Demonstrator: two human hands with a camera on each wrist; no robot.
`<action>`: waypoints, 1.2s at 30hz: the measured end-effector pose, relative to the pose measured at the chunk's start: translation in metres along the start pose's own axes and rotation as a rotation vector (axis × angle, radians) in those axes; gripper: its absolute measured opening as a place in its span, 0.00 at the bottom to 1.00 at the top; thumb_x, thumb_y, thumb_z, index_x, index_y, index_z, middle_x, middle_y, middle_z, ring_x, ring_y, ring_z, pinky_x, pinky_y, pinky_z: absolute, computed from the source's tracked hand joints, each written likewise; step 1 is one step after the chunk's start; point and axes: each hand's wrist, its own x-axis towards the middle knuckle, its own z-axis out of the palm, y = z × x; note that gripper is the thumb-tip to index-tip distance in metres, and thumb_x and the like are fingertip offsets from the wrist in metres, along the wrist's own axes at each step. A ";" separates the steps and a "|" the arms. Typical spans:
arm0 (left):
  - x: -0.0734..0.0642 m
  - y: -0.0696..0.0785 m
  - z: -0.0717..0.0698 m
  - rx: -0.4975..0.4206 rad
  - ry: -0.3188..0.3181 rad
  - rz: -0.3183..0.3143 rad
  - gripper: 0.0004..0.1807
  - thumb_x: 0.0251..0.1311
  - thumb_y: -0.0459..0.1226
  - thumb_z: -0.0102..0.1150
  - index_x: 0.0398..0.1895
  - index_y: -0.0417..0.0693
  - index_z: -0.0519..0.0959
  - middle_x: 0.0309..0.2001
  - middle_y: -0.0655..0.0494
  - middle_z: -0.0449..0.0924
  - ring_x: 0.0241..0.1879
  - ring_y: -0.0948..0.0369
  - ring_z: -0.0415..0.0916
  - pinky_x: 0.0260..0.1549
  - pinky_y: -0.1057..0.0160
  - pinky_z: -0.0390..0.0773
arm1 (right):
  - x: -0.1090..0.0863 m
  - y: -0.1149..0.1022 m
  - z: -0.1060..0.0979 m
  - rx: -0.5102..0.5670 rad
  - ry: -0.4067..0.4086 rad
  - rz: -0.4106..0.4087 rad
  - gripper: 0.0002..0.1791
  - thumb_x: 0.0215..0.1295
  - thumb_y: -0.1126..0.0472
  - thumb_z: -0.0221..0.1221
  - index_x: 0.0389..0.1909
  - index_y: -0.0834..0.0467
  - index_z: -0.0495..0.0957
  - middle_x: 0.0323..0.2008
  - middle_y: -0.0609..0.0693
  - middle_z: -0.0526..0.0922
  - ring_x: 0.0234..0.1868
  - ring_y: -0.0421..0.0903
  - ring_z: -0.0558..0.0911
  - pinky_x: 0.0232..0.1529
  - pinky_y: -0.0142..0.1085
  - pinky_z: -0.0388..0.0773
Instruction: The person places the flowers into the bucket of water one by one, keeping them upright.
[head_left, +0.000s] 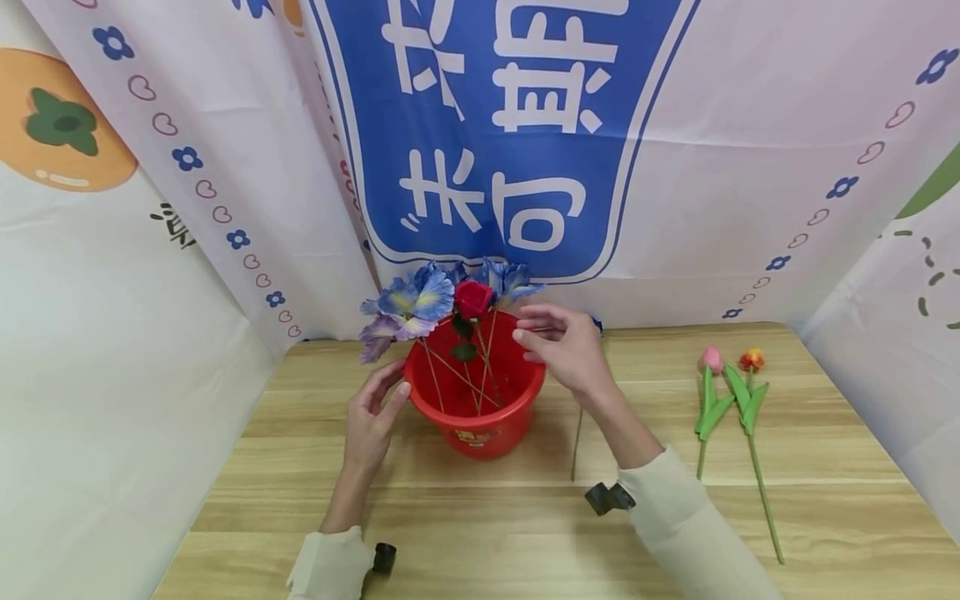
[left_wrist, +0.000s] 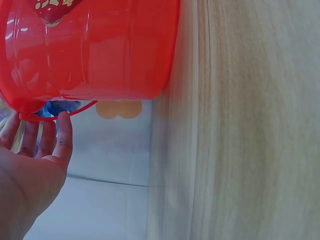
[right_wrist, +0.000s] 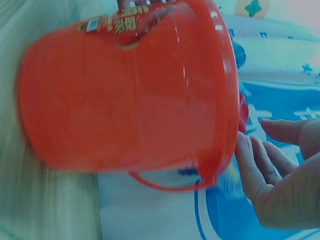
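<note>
A red plastic bucket (head_left: 491, 437) stands upright on the table, a gold-lettered label on its front. Inside lean thin-stemmed artificial flowers: a red rose (head_left: 474, 298) in the middle, blue iris-like blooms (head_left: 427, 296) around it, and a purple bloom (head_left: 379, 337) hanging over the left rim. My left hand (head_left: 371, 421) touches the bucket's left side, its extended fingers by the rim and the thin red handle (left_wrist: 85, 108). At the right rim, my right hand (head_left: 570, 354) is raised with loosely bent fingers and nothing between them; its fingertips (right_wrist: 242, 142) are right beside the rim.
Right of the bucket, a long stem (head_left: 576, 450) lies on the wooden table (head_left: 495, 533), partly hidden by my right hand. A pink tulip (head_left: 711, 360) and an orange-red tulip (head_left: 752, 360) lie farther right. Printed cloth (head_left: 750, 200) hangs behind the table.
</note>
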 end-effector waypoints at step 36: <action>0.001 -0.002 -0.003 0.010 -0.009 0.011 0.22 0.71 0.24 0.61 0.66 0.29 0.78 0.62 0.53 0.82 0.63 0.65 0.82 0.61 0.71 0.84 | -0.001 0.104 -0.066 -0.064 0.016 0.254 0.28 0.75 0.65 0.63 0.71 0.73 0.72 0.64 0.73 0.80 0.52 0.49 0.90 0.55 0.41 0.91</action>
